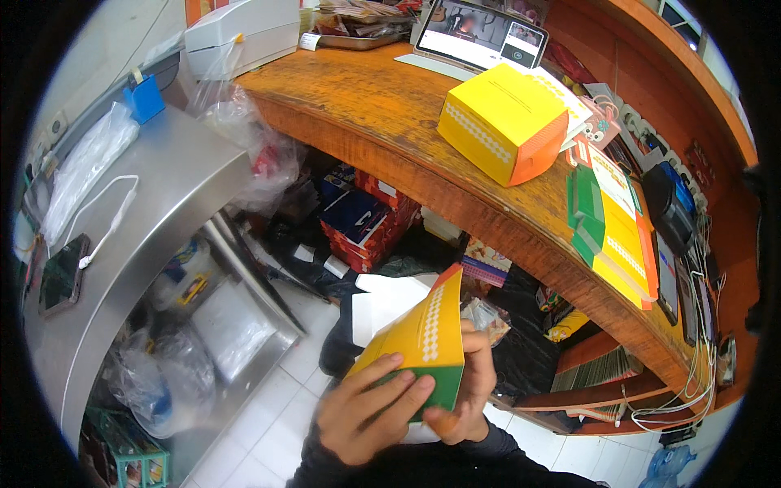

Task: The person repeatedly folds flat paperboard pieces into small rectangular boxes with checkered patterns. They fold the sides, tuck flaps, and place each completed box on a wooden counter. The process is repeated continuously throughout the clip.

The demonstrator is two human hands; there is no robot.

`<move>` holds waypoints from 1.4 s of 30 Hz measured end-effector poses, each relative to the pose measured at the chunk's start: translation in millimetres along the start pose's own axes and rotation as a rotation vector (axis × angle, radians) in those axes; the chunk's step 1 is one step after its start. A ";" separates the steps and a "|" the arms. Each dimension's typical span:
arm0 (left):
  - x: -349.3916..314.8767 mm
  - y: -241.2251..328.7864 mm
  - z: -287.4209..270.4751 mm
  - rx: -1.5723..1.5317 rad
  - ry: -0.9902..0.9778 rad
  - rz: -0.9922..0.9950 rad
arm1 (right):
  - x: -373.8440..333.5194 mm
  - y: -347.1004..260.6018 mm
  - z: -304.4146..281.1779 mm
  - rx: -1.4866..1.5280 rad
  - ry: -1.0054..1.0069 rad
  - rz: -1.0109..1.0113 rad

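Observation:
A partly folded yellow, green and orange cardboard box (407, 337) is held in front of me, its white inner flaps standing up at the far end. My left hand (362, 411) lies over its green end and near side, fingers curled against the card. At the right edge of the box, my right hand (472, 382) grips it, the thumb near the green lower corner. On the wooden table stands a folded yellow box (504, 118) with an orange side. Flat unfolded box blanks (610, 224) are stacked on the table's right part.
The wooden table (342, 98) carries a tablet (482, 37), a white printer (242, 37) and a black device (671, 203). At left, a steel counter (175, 167) holds a phone (63, 275) on a white cable. Stacked red boxes (370, 224) and plastic bags sit below. Loose cables hang at right.

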State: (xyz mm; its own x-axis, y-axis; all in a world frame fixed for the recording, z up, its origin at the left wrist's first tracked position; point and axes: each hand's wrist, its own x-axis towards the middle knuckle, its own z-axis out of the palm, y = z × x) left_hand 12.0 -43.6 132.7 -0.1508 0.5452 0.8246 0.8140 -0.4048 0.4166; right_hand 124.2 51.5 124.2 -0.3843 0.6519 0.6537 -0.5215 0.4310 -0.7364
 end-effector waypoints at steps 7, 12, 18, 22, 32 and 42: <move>-7.8 -3.8 10.8 -0.249 0.277 -0.205 | -4.7 1.8 -3.8 -0.078 0.136 -0.075; -7.8 -7.5 17.2 -0.376 0.394 -0.418 | -7.5 5.4 4.4 -0.477 0.035 -0.216; -10.1 -15.3 13.6 -0.523 0.317 -0.455 | -0.7 3.2 -4.6 -0.352 -0.101 -0.078; -10.0 -19.9 10.5 -0.574 0.222 -0.432 | 3.2 -3.8 -13.0 -0.184 -0.081 0.206; -16.0 -25.9 15.9 -0.308 0.256 -0.456 | 8.8 -10.7 -6.5 -0.499 -0.293 0.174; -18.7 -40.0 8.7 -0.251 0.571 -0.698 | 22.2 -10.1 -17.8 -0.752 0.212 -0.201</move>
State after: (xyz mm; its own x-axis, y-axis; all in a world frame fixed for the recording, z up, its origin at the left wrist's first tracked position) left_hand -12.9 -31.2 97.3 -0.8666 0.3087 0.3919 0.3004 -0.3043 0.9040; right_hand 134.4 72.7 143.1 -0.1453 0.5896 0.7945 0.1163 0.8076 -0.5781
